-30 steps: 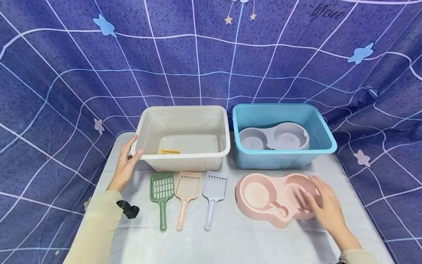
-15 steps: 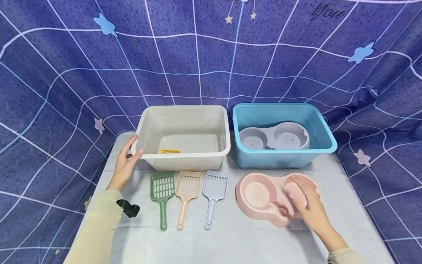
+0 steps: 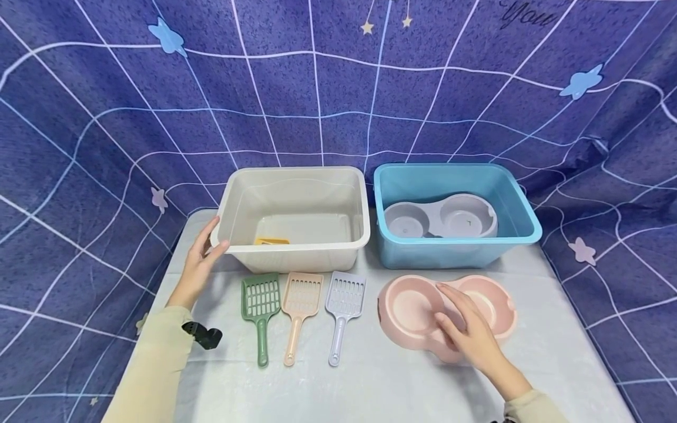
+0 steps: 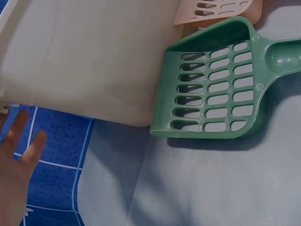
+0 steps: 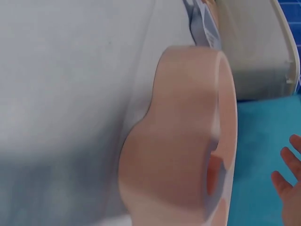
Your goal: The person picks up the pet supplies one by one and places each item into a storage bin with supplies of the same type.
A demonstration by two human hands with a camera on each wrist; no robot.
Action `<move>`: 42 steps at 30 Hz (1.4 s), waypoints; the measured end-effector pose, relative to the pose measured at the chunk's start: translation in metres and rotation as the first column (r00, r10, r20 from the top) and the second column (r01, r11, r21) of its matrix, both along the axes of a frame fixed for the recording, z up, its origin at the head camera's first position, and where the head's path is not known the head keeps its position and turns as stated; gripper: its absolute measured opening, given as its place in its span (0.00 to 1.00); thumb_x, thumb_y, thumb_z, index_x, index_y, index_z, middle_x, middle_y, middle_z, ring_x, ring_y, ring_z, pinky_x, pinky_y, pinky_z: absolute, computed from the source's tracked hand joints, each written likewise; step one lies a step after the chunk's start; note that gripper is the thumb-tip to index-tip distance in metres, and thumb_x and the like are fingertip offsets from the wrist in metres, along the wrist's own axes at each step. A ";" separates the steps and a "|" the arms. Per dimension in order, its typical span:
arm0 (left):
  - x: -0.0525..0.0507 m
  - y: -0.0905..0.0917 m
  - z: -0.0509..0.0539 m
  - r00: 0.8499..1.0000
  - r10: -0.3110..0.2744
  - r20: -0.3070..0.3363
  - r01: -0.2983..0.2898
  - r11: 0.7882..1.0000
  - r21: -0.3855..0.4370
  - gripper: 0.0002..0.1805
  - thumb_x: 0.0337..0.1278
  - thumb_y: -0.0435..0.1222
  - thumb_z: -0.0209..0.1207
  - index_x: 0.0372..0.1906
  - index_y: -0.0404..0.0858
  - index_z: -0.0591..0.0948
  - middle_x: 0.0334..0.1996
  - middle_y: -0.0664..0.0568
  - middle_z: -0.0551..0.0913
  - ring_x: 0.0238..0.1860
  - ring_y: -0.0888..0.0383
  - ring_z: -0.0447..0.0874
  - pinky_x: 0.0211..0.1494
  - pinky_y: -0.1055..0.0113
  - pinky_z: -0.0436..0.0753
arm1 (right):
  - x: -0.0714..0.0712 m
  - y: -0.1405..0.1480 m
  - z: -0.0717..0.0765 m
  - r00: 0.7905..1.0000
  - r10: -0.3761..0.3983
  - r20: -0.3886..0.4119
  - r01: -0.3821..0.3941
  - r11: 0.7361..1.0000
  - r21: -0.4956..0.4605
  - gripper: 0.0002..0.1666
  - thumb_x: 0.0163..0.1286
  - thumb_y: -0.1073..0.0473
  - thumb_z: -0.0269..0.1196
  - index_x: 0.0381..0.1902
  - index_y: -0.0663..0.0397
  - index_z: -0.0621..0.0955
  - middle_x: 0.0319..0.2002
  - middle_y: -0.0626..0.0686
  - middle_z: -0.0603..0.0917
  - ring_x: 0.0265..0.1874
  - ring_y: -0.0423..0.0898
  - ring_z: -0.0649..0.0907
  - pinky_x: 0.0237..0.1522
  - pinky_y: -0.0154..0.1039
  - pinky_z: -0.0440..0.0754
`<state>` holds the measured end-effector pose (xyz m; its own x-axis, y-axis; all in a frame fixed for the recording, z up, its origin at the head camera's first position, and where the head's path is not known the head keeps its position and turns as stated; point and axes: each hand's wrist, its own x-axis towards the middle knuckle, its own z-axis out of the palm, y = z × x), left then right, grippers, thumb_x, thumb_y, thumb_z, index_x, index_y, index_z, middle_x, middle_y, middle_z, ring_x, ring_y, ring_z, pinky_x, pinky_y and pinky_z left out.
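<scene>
Where the head camera looks down, a cream bin (image 3: 298, 259) stands by the table's (image 3: 381, 390) far left corner and a blue tub (image 3: 444, 252) by its far right corner. Spread fingers of the left hand (image 3: 194, 271) lie at the bin's left end, thumb at the front rim. Nearer the table's right edge, in front of the tub, is a pink double bowl (image 3: 423, 335); the right hand (image 3: 475, 341) is over its middle, fingers loosely apart and holding nothing. A green scoop (image 3: 261, 301), a peach scoop (image 3: 301, 301) and a lilac scoop (image 3: 345, 301) form a row, handles toward the near edge. Inside the tub sits a grey double bowl (image 3: 435, 218); a yellow object shows in the bin (image 3: 272, 241).

From the left wrist, the left hand's fingers look spread; I cannot tell whether they touch the bin.

From the right wrist, the pink bowl's side fills the middle, the right hand's parted fingers beyond.
</scene>
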<state>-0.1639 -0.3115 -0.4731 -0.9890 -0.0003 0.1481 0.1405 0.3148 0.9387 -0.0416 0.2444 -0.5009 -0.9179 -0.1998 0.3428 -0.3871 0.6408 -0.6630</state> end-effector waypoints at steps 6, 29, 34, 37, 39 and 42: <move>0.005 -0.001 0.000 1.000 -0.015 0.007 0.015 0.999 0.044 0.38 0.70 0.34 0.56 0.79 0.46 0.53 0.77 0.41 0.53 0.72 0.59 0.55 0.75 0.57 0.52 | -0.003 -0.015 0.004 0.998 0.058 -0.016 -0.058 0.998 -0.018 0.34 0.65 0.63 0.67 0.69 0.50 0.73 0.66 0.52 0.74 0.68 0.41 0.68 0.67 0.24 0.56; 0.009 0.003 -0.009 1.000 -0.027 0.004 0.026 0.990 0.137 0.36 0.73 0.32 0.51 0.79 0.42 0.51 0.66 0.39 0.63 0.56 0.66 0.70 0.52 0.80 0.73 | -0.003 -0.079 -0.003 0.980 0.182 0.075 -0.152 0.941 -0.303 0.30 0.67 0.71 0.62 0.67 0.56 0.73 0.63 0.55 0.77 0.59 0.53 0.76 0.60 0.37 0.71; 0.009 0.003 -0.011 0.999 -0.032 0.005 0.031 0.988 0.151 0.35 0.74 0.32 0.49 0.79 0.42 0.49 0.62 0.45 0.65 0.52 0.66 0.72 0.47 0.77 0.76 | -0.001 -0.093 -0.005 0.975 0.199 0.103 -0.151 0.923 -0.353 0.28 0.69 0.69 0.61 0.66 0.54 0.75 0.60 0.52 0.80 0.54 0.56 0.79 0.57 0.48 0.76; 0.009 0.003 -0.013 1.000 -0.028 0.003 0.027 0.987 0.159 0.35 0.74 0.31 0.49 0.79 0.42 0.49 0.62 0.47 0.65 0.50 0.66 0.73 0.46 0.76 0.77 | 0.002 -0.101 -0.006 0.963 0.221 0.156 -0.140 0.900 -0.413 0.25 0.71 0.67 0.61 0.65 0.52 0.76 0.59 0.50 0.80 0.54 0.55 0.80 0.59 0.51 0.77; 0.008 0.003 -0.013 1.000 -0.023 -0.001 0.023 0.987 0.159 0.35 0.74 0.31 0.48 0.79 0.42 0.48 0.61 0.47 0.65 0.50 0.66 0.72 0.46 0.76 0.77 | 0.003 -0.106 -0.009 0.955 0.236 0.180 -0.138 0.889 -0.436 0.24 0.71 0.66 0.61 0.64 0.53 0.76 0.59 0.50 0.80 0.54 0.55 0.80 0.59 0.52 0.76; 0.008 0.005 -0.014 1.000 -0.014 0.001 0.014 0.987 0.163 0.35 0.75 0.32 0.48 0.79 0.42 0.48 0.61 0.49 0.65 0.50 0.66 0.72 0.46 0.76 0.77 | 0.004 -0.113 -0.017 0.948 0.246 0.201 -0.138 0.888 -0.438 0.22 0.72 0.64 0.61 0.63 0.55 0.77 0.58 0.53 0.81 0.53 0.54 0.81 0.58 0.49 0.77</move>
<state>-0.1558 -0.3067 -0.4868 -0.9893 -0.0101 0.1453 0.1420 0.1556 0.9776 -0.0381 0.1314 -0.5176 -0.9409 -0.2707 0.2034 -0.2654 0.2168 -0.9394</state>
